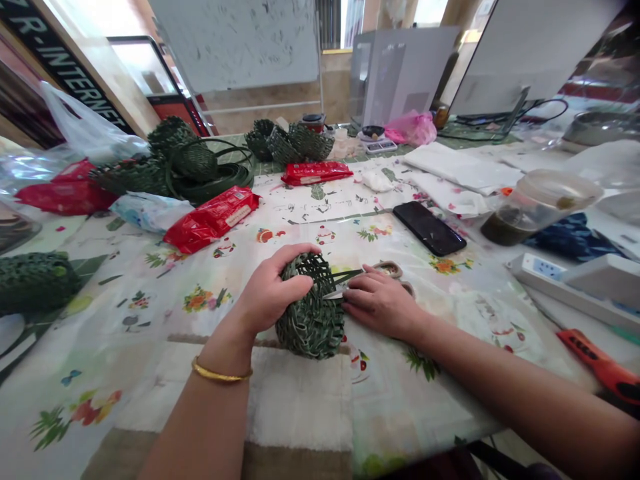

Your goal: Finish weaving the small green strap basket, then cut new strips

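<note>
A small dark green woven basket point(313, 320) stands on the flowered tablecloth point(430, 373) in front of me. My left hand point(273, 290) is wrapped round its rim, with a gold bangle on the wrist. My right hand point(380, 301) lies just to the right of the basket, fingers closed on a pair of scissors point(395, 270). Their blades point at the basket's rim, where loose green strips point(347, 275) stick out. The scissor handles show beyond my fingers.
A black phone point(429, 228) lies behind my right hand. Red packets point(213, 219) and more green woven baskets point(295, 141) sit farther back with coiled green strip point(215, 175). A lidded plastic tub point(537, 203), a power strip point(545, 270) and an orange tool point(597, 363) are at the right.
</note>
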